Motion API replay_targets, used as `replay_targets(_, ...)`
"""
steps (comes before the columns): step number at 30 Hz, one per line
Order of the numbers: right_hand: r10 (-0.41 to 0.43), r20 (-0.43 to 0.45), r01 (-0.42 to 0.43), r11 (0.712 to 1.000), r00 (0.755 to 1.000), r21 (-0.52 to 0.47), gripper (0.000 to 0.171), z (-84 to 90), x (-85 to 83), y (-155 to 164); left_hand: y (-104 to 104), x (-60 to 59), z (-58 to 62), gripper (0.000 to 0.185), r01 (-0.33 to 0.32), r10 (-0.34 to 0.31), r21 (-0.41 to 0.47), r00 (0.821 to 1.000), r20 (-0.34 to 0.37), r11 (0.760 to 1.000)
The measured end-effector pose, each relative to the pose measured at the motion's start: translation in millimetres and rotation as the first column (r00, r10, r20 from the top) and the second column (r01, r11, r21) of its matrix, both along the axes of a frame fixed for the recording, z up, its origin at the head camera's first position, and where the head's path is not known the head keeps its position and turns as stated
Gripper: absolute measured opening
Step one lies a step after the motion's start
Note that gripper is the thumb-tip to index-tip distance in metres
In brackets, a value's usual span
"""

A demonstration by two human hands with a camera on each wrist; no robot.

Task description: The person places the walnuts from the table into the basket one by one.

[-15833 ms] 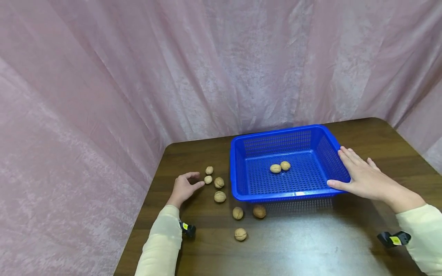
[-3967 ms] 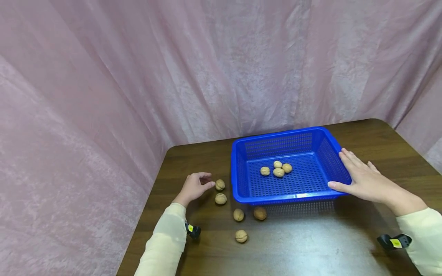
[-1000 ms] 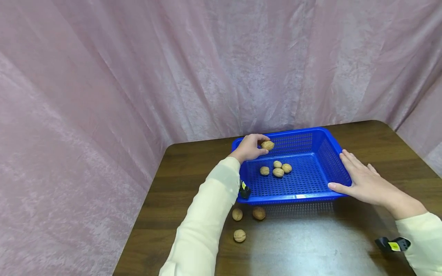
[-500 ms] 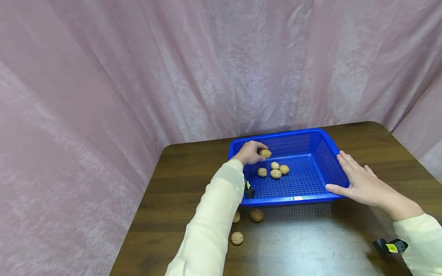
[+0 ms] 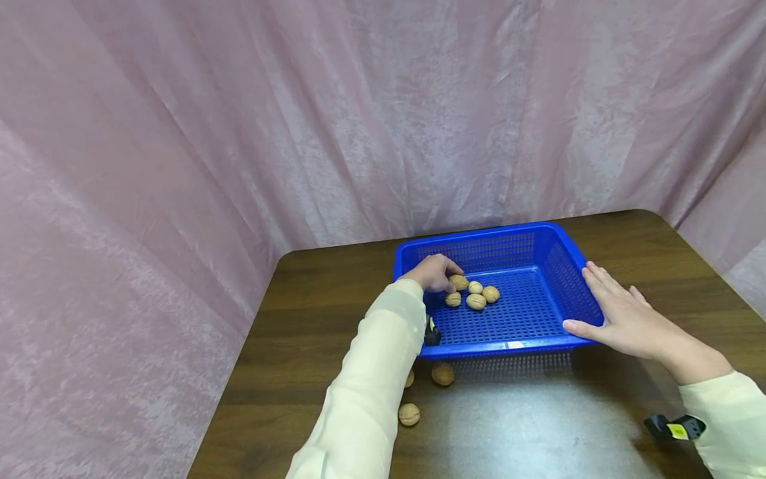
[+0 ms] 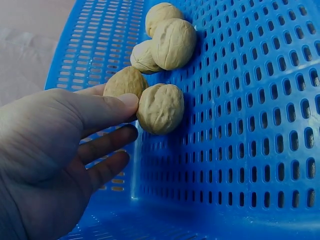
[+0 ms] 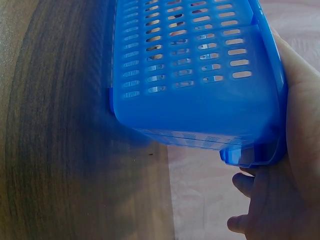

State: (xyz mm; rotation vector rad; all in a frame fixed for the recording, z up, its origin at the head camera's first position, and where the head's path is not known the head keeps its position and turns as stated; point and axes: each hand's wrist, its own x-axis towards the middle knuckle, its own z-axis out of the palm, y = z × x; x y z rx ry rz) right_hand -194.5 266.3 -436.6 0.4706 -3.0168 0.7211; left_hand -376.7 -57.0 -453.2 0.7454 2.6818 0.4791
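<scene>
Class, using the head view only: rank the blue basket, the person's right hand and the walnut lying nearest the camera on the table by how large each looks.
1. blue basket, plainly the largest.
2. right hand, resting on the basket's corner.
3. walnut nearest the camera, clearly the smallest, though it lies closest.

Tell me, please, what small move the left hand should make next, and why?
Probably let go and lift out. The left hand has a walnut at its fingertips, low on the basket floor beside four others, so it seems placed. Three walnuts are left on the table, one partly behind the sleeve.
</scene>
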Motion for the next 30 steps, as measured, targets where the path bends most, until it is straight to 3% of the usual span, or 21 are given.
replay_targets(5, 0.006, -0.001, -0.006, 1.0, 1.0, -0.005, 0.105, 0.0, 0.9, -3, -3, 5.0, 0.8, 0.043, -0.028, 0.029, -0.005, 0.999, 0.018, 1.0)
replay_targets(11, 0.013, 0.008, -0.013, 1.0, 1.0, -0.015, 0.106, -0.9, 2.3, -5, -8, 11.0, 9.2, 0.04, -0.033, 0.034, 0.016, 0.999, -0.024, 0.999)
replay_targets(15, 0.017, 0.009, -0.017, 1.0, 1.0, -0.016, 0.106, -0.8, 2.7, -6, -12, 19.6, 32.9, 0.038, -0.02, 0.025, 0.095, 0.999, -0.049, 0.995)
replay_targets(21, 0.017, 0.007, -0.017, 1.0, 1.0, -0.007, 0.106, 1.4, 2.5, -5, -32, 38.6, 91.4, 0.037, 0.027, -0.001, 0.18, 0.989, -0.146, 0.983)
replay_targets(24, 0.014, 0.012, -0.014, 1.0, 1.0, -0.007, 0.105, 1.6, 2.4, -3, -52, 51.0, 113.8, 0.036, 0.021, 0.016, 0.207, 0.984, -0.175, 0.978)
replay_targets(27, 0.017, 0.008, -0.017, 1.0, 1.0, -0.009, 0.105, 1.7, 2.2, -1, -77, 62.1, 124.3, 0.036, 0.004, 0.046, 0.234, 0.977, -0.208, 0.972)
replay_targets(30, 0.016, 0.008, -0.016, 1.0, 1.0, -0.015, 0.105, 1.4, 1.6, 1, -106, 72.6, 123.8, 0.035, -0.015, 0.078, 0.259, 0.968, -0.237, 0.966)
